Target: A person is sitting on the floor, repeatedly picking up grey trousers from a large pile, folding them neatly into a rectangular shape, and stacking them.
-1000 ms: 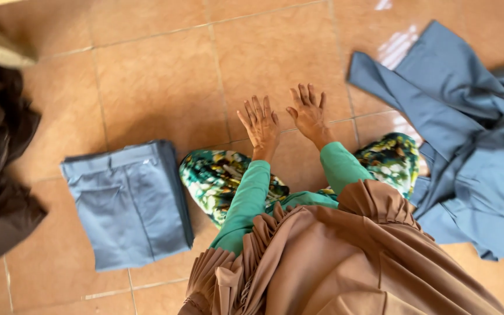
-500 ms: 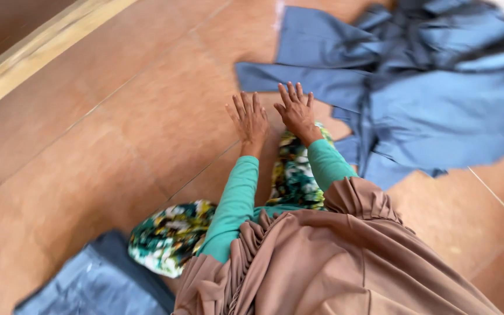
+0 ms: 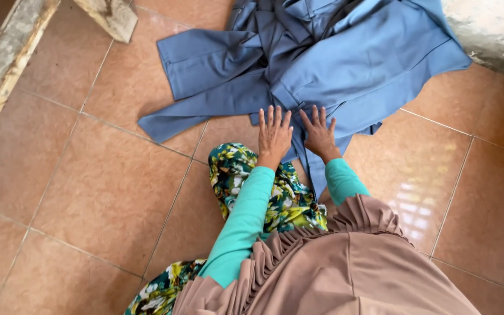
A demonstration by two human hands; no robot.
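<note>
hands (image 3: 296,133): 2 | blue garment pile (image 3: 345,64): 1 | wooden beams (image 3: 7,64): 2 | teal sleeves (image 3: 246,216): 2

Hands (image 3: 296,135) now on the blue garment (image 3: 345,64).

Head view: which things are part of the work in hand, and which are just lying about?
In hand:
- left hand, flat, fingers spread, at the edge of the clothing
- right hand, flat on the same edge
- blue-grey clothing, rumpled on the tiled floor

Lying about:
- wooden beam, far left
- wooden piece, top
- rough pale wall, top right
</note>
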